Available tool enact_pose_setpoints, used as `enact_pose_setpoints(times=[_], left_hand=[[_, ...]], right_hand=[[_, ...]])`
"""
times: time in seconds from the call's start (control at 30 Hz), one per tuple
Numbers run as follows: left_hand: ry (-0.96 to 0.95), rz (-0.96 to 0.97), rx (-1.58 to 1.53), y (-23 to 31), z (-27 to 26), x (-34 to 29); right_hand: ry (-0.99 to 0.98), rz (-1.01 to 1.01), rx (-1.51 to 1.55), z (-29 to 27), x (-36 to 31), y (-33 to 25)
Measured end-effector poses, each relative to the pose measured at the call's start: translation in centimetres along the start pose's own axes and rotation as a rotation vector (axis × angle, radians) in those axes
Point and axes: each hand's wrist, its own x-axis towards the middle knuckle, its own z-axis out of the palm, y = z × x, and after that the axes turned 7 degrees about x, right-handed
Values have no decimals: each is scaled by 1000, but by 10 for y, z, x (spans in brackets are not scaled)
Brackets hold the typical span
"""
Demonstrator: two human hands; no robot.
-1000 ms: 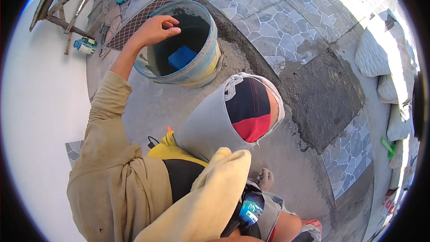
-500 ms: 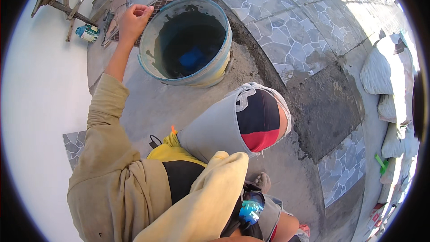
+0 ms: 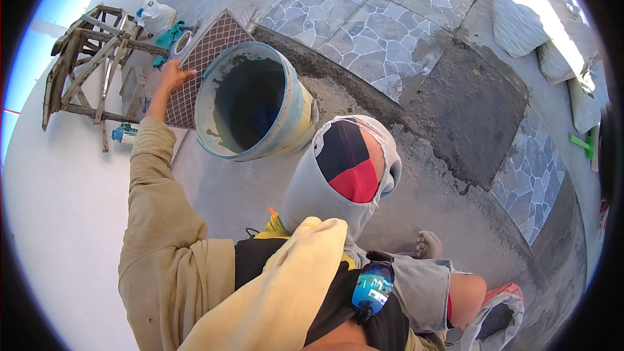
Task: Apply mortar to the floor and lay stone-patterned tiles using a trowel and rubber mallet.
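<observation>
My left hand [image 3: 175,77] is at the outer edge of a brown tile with a pale grid pattern [image 3: 218,40]. Its thumb points over the tile's face, while the other fingers are curled at the edge and partly hidden. The tile stands out past the far left side of a large pale bucket [image 3: 296,114]. Dark liquid [image 3: 250,101] fills the bucket's lower part, and grey residue coats its inner wall. My right hand is out of the picture.
A wooden trestle [image 3: 97,58] stands at the left by the white wall, near a white bag [image 3: 156,16]. Wet mortar [image 3: 471,107] borders stone-patterned tiles [image 3: 367,42]. Full sacks [image 3: 517,23] line the right, with a green tool [image 3: 580,144]. My bent knee [image 3: 354,162] is beside the bucket.
My left hand has gone from pinched fingers above the bucket's left rim to the brown tile's edge. More of the tile shows left of the bucket. The view has turned and shifted.
</observation>
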Motion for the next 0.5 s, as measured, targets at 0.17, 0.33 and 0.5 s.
enact_pose_setpoints(times=[0.17, 0.33, 0.5], left_hand=[[-7, 220, 62, 47, -113, 71], [164, 385, 194, 156, -227, 40], [608, 823, 287, 270, -251, -55]], right_hand=[[-222, -171, -47, -13, -36, -105], [-213, -410, -462, 55, -61, -245], [-274, -589, -655, 214, -70, -323]])
